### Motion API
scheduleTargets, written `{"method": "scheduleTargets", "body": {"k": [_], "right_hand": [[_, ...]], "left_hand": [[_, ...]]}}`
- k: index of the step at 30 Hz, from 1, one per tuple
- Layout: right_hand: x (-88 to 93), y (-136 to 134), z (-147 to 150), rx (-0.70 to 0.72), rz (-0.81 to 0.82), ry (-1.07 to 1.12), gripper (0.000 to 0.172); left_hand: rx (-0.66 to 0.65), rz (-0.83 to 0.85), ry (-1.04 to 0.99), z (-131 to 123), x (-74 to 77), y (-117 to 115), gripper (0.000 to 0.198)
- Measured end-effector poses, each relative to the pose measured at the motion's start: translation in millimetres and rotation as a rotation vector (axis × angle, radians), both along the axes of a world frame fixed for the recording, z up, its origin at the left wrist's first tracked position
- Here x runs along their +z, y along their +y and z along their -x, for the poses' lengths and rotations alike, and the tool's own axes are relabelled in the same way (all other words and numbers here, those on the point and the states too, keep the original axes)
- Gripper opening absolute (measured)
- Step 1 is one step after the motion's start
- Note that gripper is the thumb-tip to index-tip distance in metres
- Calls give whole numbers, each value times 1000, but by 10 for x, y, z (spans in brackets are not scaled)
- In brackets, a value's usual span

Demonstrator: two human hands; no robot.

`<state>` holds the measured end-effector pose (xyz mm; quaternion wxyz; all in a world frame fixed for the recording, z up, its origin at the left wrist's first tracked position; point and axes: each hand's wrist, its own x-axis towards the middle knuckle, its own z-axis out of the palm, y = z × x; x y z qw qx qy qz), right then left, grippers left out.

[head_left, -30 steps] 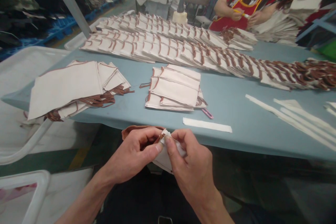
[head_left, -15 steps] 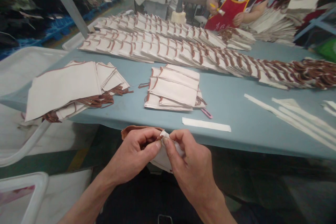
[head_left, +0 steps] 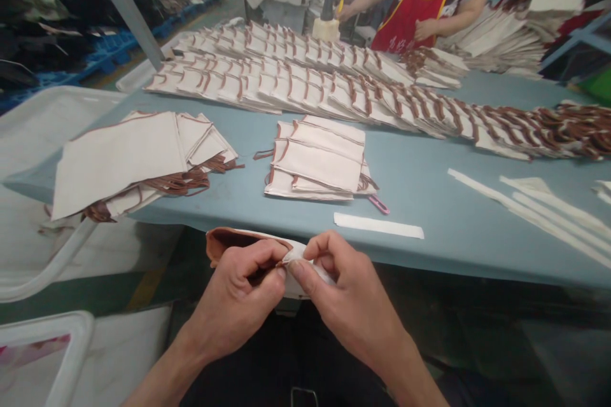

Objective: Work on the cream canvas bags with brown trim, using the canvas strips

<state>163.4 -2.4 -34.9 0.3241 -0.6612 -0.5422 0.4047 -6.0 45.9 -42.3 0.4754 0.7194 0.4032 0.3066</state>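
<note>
At the table's near edge I hold a white fabric pouch with a brown-lined opening that gapes to the left. My left hand pinches the brown-trimmed rim between thumb and forefinger. Right beside it, my right hand grips the pouch's white cloth corner, the thumb pressed against the fingers. The fingertips of both hands almost meet there. Just beyond lies a small stack of white pouches with brown edging, and a pink tool, perhaps a thread snipper, sticks out by its corner.
On the blue-green table a white strip lies close to my right hand, with longer strips farther right. A pouch pile sits left; overlapping rows of pouches stretch behind. Across the table stands a person in a red apron.
The pouch's brown-lined mouth has swung left and opens wider. My hands have shifted slightly left and down, still pinching. The person opposite has reached an arm out toward the left.
</note>
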Motion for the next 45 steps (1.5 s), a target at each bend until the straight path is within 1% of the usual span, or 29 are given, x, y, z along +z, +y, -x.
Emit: {"method": "scheduleTargets", "body": {"k": [2, 4, 6, 8, 11, 14, 16, 18, 21, 23, 26, 28, 31, 34, 36, 39, 42, 45], "right_hand": [[24, 47, -44, 44, 61, -3, 23], [24, 110, -95, 84, 103, 61, 22], [-17, 184, -144, 145, 160, 226, 25], [-107, 255, -177, 217, 243, 410, 30], [-298, 313, -178, 271, 348, 583, 32], [-456, 298, -136, 244, 370, 693, 28], [-497, 276, -114, 236, 357, 753, 29], [-490, 266, -111, 245, 345, 782, 34], [-439, 274, -143, 259, 308, 737, 44], [-411, 274, -171, 256, 289, 663, 49], [-387, 242, -199, 227, 283, 553, 52], [-369, 206, -208, 204, 256, 473, 48], [-328, 161, -214, 149, 159, 272, 36], [-303, 144, -223, 107, 77, 115, 27], [-307, 138, -229, 104, 60, 103, 24], [-321, 120, -236, 108, 80, 140, 21], [-315, 96, -240, 121, 116, 202, 22], [-302, 83, -241, 130, 150, 303, 25]], "left_hand": [[1, -20, 25, 1, 11, -9, 23], [10, -61, 49, -2, 11, -28, 23], [27, -117, 59, -13, -3, -49, 21], [31, -114, 56, -28, -26, -62, 21], [13, 50, 51, -36, -67, -47, 23], [-31, 201, 39, 7, -98, 6, 24], [-94, 248, 23, 57, -104, 53, 26], [-164, 270, -1, 99, -98, 103, 31], [-248, 333, -17, 113, -85, 172, 41], [-283, 400, -24, 93, -93, 201, 42], [-262, 462, -37, 57, -139, 206, 43], [-233, 474, -32, 43, -175, 190, 45], [-211, 480, -11, 35, -204, 165, 47], [-216, 480, -4, 36, -201, 165, 42], [-245, 496, -17, 42, -191, 173, 38], [-301, 549, -35, 64, -168, 179, 35], [-325, 525, -9, 87, -125, 166, 32], [-324, 514, -3, 83, -72, 136, 25]]}}
